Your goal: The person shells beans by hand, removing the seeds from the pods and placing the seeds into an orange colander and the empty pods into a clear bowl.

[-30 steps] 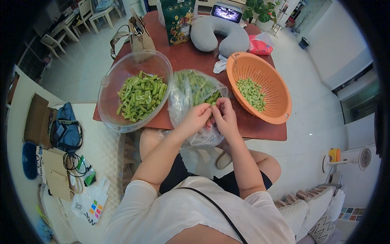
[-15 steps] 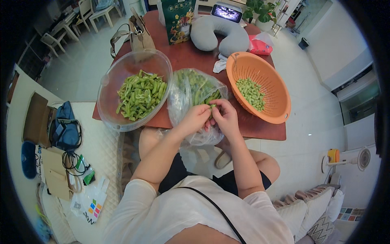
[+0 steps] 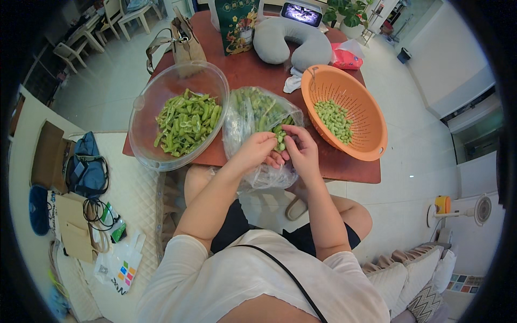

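Over the front of a clear plastic bag (image 3: 235,137), my left hand (image 3: 252,154) and my right hand (image 3: 303,153) meet with fingers bent and pinched. Between their fingertips is a green soybean pod (image 3: 279,139), which looks split, with pale green showing. Whole pods (image 3: 262,110) fill the bag just beyond my hands. To the left, a clear plastic bowl (image 3: 141,126) contains a heap of green pods or shells (image 3: 188,124). An orange colander (image 3: 367,121) stands to the right, tilted toward me, with loose shelled beans (image 3: 335,121) at its bottom.
All this stands on a red-brown table (image 3: 247,70). Along its far side are a beige handbag (image 3: 188,48), a dark green paper bag (image 3: 237,27), a grey neck pillow (image 3: 269,43), a lit phone (image 3: 301,14) and a red tissue pack (image 3: 346,58). A white cloth (image 3: 293,82) lies near the colander.
My fingertips have shifted slightly apart, and more of the pod shows between them, with paler green visible. The bowl, bag and colander stay in place.
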### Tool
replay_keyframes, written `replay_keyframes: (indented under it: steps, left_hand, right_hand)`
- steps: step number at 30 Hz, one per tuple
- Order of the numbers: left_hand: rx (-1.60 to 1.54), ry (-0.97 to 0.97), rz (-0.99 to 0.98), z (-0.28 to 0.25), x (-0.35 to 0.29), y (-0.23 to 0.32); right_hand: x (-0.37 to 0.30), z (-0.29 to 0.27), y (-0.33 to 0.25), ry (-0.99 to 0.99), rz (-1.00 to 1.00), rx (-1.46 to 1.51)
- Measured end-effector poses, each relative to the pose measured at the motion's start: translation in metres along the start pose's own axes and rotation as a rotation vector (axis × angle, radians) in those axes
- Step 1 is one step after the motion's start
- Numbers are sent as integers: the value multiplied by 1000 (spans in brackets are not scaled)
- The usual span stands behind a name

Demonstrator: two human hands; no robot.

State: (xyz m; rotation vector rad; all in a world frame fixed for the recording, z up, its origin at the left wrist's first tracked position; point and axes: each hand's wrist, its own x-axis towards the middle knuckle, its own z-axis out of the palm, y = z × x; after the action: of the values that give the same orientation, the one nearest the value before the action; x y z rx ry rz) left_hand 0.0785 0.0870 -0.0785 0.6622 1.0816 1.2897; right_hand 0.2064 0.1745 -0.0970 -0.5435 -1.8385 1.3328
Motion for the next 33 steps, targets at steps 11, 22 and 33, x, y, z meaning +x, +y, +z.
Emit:
replay_keyframes:
  steps: [11, 22, 33]
  left_hand:
    - [-7, -10, 46, 1, 1, -3]
    - [21, -3, 71, 0, 2, -7]
    - [69, 1, 25, 3, 0, -2]
  right_hand:
    - [0, 1, -9, 42, -42, 55]
    - [-1, 2, -1, 68, 13, 52]
    - [-2, 1, 0, 157, -125, 25]
